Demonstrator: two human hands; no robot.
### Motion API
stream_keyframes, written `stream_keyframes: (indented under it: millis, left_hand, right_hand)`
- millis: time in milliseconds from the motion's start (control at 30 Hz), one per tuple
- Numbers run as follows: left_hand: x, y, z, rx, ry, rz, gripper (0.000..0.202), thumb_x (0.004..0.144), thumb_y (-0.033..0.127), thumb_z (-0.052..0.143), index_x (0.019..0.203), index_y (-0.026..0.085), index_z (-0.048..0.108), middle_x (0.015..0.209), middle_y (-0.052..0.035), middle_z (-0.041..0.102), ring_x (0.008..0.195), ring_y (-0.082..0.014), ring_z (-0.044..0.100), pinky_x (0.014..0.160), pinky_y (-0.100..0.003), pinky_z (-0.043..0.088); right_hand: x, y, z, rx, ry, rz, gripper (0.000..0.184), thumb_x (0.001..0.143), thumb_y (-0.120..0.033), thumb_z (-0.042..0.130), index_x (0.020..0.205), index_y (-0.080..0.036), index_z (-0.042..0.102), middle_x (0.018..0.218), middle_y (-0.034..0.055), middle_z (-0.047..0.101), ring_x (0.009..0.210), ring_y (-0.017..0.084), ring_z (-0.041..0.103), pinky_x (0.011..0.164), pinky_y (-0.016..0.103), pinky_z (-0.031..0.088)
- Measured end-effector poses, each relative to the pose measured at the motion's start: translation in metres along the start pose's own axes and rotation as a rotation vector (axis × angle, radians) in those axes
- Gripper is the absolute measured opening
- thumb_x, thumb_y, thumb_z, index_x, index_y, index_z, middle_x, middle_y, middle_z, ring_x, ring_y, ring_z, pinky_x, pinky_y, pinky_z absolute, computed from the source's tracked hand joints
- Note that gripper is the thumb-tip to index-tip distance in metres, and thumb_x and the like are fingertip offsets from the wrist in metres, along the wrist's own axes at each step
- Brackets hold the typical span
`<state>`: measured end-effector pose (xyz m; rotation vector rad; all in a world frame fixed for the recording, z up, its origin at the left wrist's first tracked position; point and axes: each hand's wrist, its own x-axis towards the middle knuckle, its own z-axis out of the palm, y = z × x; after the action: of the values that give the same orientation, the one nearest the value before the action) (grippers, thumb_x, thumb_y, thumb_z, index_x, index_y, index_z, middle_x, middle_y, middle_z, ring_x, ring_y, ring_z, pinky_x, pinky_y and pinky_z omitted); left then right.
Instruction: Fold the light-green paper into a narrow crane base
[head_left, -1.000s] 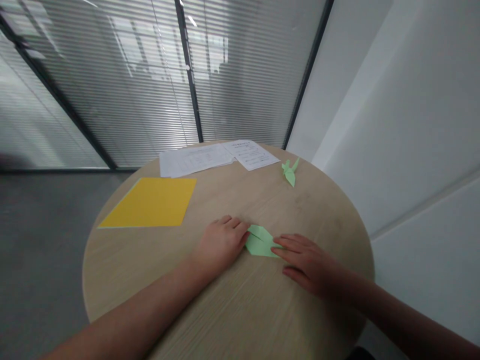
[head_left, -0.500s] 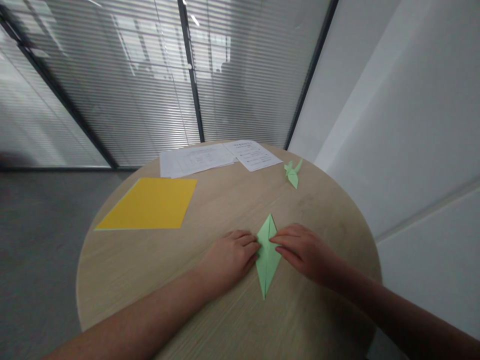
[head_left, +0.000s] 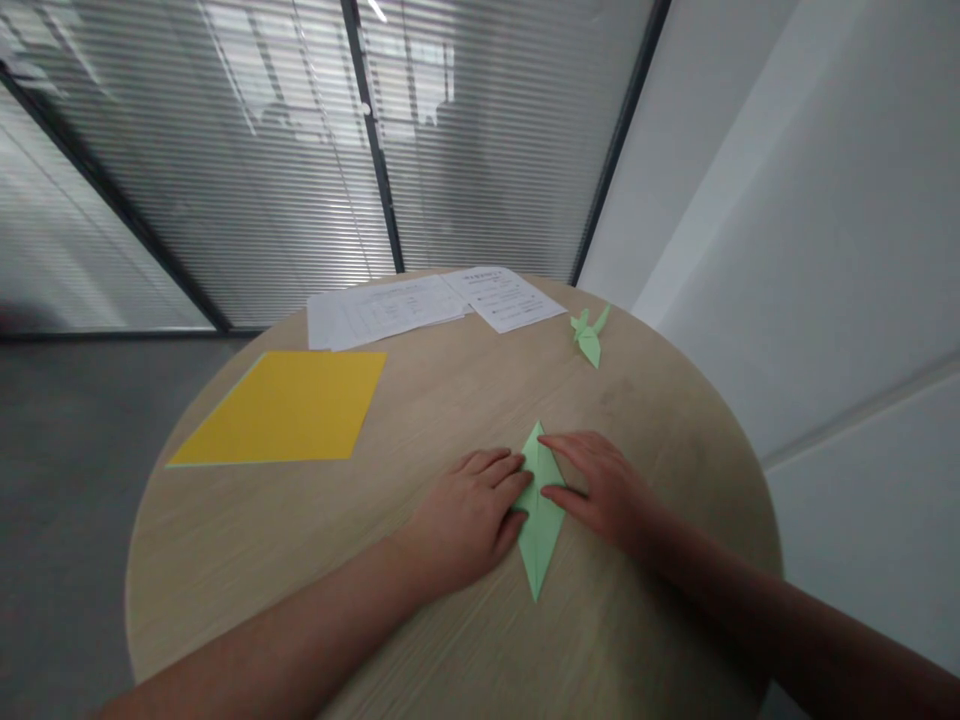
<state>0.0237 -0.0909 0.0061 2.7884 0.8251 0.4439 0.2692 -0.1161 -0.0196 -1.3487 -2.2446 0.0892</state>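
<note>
A light green folded paper (head_left: 541,540), shaped like a long narrow kite, lies flat on the round wooden table (head_left: 315,540) with one tip toward me and one away. My left hand (head_left: 472,510) lies flat on the table with its fingertips pressing the paper's left edge. My right hand (head_left: 600,490) rests on the paper's right side, fingers stretched out along the upper fold and the thumb across the middle. Neither hand lifts the paper.
A yellow square sheet (head_left: 281,408) lies at the left of the table. White printed papers (head_left: 420,305) sit at the far edge. A finished green paper crane (head_left: 589,335) stands at the far right. Glass walls with blinds rise behind, a white wall to the right.
The green paper went from lying crosswise, partly folded, to a long kite pointing toward me. Both hands have closed in on its middle, and the right fingers have slid onto the upper half.
</note>
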Motion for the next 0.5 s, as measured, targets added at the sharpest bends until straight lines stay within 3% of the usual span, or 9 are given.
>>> stream_keyframes:
  millis: [167,300,500]
  left_hand:
    - [0.001,-0.001,-0.001,-0.024,-0.029,-0.023,0.041,0.097,0.027,0.063,0.136,0.014,0.065,0.143,-0.0129,0.066,0.136,-0.0324,0.057,0.118,-0.053,0.045]
    - [0.000,0.000,0.000,-0.004,-0.025,-0.011,0.047,0.095,0.031,0.068,0.138,0.013,0.064,0.144,-0.0144,0.065,0.135,-0.0338,0.058,0.117,-0.054,0.046]
    - [-0.004,0.009,-0.006,0.025,-0.027,-0.036,0.030,0.095,0.027,0.068,0.121,0.013,0.072,0.123,-0.0120,0.075,0.117,-0.0314,0.066,0.106,-0.050,0.054]
  right_hand:
    - [0.004,0.008,-0.001,-0.026,-0.059,-0.051,0.045,0.095,-0.032,0.067,0.140,-0.022,0.066,0.145,0.0164,0.064,0.135,0.030,0.058,0.112,0.052,0.047]
    - [0.014,0.011,-0.005,-0.044,-0.215,-0.155,0.047,0.099,-0.034,0.062,0.145,-0.022,0.062,0.151,0.0156,0.060,0.144,0.031,0.050,0.116,0.053,0.042]
    - [0.016,0.007,-0.009,-0.126,-0.339,-0.152,0.049,0.107,-0.036,0.049,0.154,-0.024,0.051,0.159,0.0114,0.053,0.152,0.031,0.040,0.120,0.062,0.032]
